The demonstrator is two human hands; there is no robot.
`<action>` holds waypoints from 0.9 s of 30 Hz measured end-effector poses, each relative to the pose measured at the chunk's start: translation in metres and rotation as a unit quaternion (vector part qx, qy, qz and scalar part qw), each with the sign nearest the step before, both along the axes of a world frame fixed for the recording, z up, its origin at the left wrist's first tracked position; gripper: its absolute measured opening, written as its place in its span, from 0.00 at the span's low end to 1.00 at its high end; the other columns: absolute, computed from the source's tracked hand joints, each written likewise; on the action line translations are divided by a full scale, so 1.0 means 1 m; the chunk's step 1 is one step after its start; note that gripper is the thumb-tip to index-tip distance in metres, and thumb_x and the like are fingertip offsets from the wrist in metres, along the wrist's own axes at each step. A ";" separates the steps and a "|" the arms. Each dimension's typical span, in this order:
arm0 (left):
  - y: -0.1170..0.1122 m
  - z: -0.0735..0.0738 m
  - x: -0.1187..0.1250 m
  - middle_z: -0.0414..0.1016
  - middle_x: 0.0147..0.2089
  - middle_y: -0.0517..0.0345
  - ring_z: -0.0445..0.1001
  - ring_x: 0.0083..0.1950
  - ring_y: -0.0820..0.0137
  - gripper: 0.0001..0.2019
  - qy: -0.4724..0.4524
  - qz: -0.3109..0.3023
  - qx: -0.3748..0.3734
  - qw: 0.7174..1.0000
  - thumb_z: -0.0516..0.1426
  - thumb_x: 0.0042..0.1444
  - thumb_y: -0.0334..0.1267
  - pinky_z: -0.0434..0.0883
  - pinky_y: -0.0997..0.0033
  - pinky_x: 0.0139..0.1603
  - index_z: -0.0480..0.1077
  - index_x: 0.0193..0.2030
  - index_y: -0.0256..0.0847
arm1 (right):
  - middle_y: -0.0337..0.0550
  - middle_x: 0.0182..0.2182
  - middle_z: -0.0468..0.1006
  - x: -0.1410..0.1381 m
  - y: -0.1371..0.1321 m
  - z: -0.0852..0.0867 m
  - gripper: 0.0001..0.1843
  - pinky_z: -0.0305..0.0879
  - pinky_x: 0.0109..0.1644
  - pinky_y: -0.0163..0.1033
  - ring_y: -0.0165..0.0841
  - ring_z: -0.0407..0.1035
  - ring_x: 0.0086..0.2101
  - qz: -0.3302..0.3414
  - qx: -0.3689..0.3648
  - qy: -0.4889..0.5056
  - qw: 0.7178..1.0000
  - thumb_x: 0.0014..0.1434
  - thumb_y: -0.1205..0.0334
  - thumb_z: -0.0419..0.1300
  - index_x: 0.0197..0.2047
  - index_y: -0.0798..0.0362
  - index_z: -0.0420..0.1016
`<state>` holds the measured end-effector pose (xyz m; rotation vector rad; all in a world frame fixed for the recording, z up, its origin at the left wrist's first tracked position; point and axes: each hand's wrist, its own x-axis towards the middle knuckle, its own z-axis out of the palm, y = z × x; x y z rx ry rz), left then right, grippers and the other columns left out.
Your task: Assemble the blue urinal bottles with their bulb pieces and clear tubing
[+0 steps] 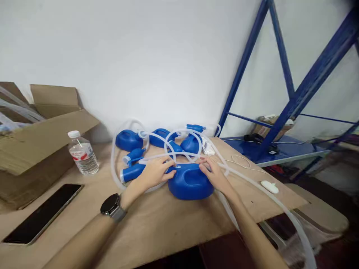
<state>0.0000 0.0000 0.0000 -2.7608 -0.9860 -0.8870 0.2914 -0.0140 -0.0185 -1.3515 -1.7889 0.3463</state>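
Observation:
A blue plastic container lies on the table in front of me, with clear tubing looped over it. My left hand, with a watch on its wrist, rests on the container's left top, fingers pinched on the tubing. On the right top my right hand lies with curled fingers touching the tubing. Behind them lie more blue containers tangled in tubing, and a blue neck piece sits beside my left hand.
A water bottle stands at the left beside an open cardboard box. A black phone lies near the front left. A blue metal rack stands to the right. Tubing trails off the table's right edge.

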 end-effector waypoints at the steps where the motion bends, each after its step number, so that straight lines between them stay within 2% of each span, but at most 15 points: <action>1: 0.000 -0.001 -0.001 0.79 0.50 0.53 0.79 0.49 0.59 0.10 0.002 0.001 0.004 1.000 0.58 0.68 0.43 0.74 0.61 0.49 0.74 0.50 0.42 | 0.52 0.56 0.78 -0.011 0.003 0.006 0.24 0.61 0.65 0.52 0.47 0.70 0.58 0.028 -0.003 -0.001 1.000 0.66 0.38 0.55 0.48 0.50 0.76; 4: 0.001 -0.003 -0.003 0.79 0.50 0.52 0.79 0.48 0.60 0.09 0.003 0.007 0.012 1.000 0.59 0.67 0.44 0.73 0.62 0.48 0.74 0.49 0.43 | 0.48 0.52 0.81 -0.042 0.011 0.021 0.22 0.65 0.60 0.48 0.44 0.74 0.53 0.084 -0.021 -0.022 0.996 0.67 0.41 0.57 0.51 0.49 0.78; 6: 0.000 -0.003 -0.006 0.79 0.51 0.52 0.79 0.47 0.60 0.09 -0.001 0.014 0.013 1.000 0.59 0.67 0.44 0.73 0.64 0.46 0.74 0.48 0.44 | 0.47 0.45 0.84 -0.057 0.014 0.029 0.20 0.67 0.54 0.45 0.44 0.76 0.47 0.105 -0.048 -0.058 0.992 0.67 0.42 0.57 0.45 0.49 0.81; 9: -0.002 -0.004 -0.009 0.79 0.50 0.53 0.79 0.47 0.61 0.08 -0.008 0.028 0.018 0.999 0.60 0.66 0.44 0.73 0.66 0.43 0.74 0.48 0.44 | 0.45 0.35 0.84 -0.069 0.015 0.036 0.23 0.65 0.44 0.41 0.42 0.76 0.39 0.068 -0.085 -0.107 0.988 0.63 0.38 0.61 0.33 0.50 0.81; 13: -0.003 -0.003 -0.010 0.78 0.51 0.54 0.79 0.47 0.62 0.08 -0.011 0.015 0.025 1.000 0.59 0.67 0.43 0.72 0.67 0.44 0.74 0.48 0.44 | 0.39 0.24 0.76 -0.069 0.016 0.036 0.27 0.56 0.33 0.38 0.37 0.71 0.30 0.032 -0.133 -0.129 0.982 0.56 0.34 0.64 0.25 0.51 0.74; 19: -0.007 0.005 -0.004 0.80 0.47 0.56 0.79 0.45 0.64 0.07 -0.029 0.024 -0.011 0.999 0.57 0.67 0.42 0.70 0.67 0.44 0.74 0.44 0.44 | 0.32 0.20 0.66 -0.065 0.022 0.028 0.27 0.49 0.30 0.37 0.31 0.62 0.26 0.042 -0.151 -0.126 0.980 0.50 0.34 0.68 0.23 0.50 0.70; 21: -0.010 0.011 0.001 0.81 0.44 0.58 0.79 0.44 0.63 0.06 -0.038 0.043 -0.034 0.998 0.58 0.65 0.42 0.69 0.66 0.45 0.74 0.41 0.44 | 0.32 0.19 0.63 -0.065 0.024 0.026 0.28 0.48 0.29 0.37 0.30 0.59 0.25 0.041 -0.147 -0.125 0.980 0.49 0.34 0.67 0.22 0.50 0.68; 24: -0.014 0.019 0.012 0.82 0.40 0.59 0.80 0.42 0.62 0.05 -0.054 0.108 -0.078 0.990 0.59 0.64 0.41 0.68 0.65 0.43 0.75 0.39 0.44 | 0.31 0.18 0.60 -0.065 0.024 0.027 0.30 0.47 0.28 0.37 0.29 0.57 0.24 0.033 -0.150 -0.123 0.980 0.49 0.32 0.67 0.21 0.50 0.65; 27: -0.014 0.020 0.019 0.84 0.42 0.60 0.81 0.42 0.60 0.07 -0.079 0.162 -0.116 0.977 0.58 0.62 0.40 0.68 0.65 0.39 0.77 0.43 0.46 | 0.32 0.18 0.61 -0.067 0.021 0.030 0.30 0.46 0.28 0.37 0.29 0.57 0.24 0.023 -0.153 -0.122 0.980 0.49 0.33 0.67 0.19 0.51 0.64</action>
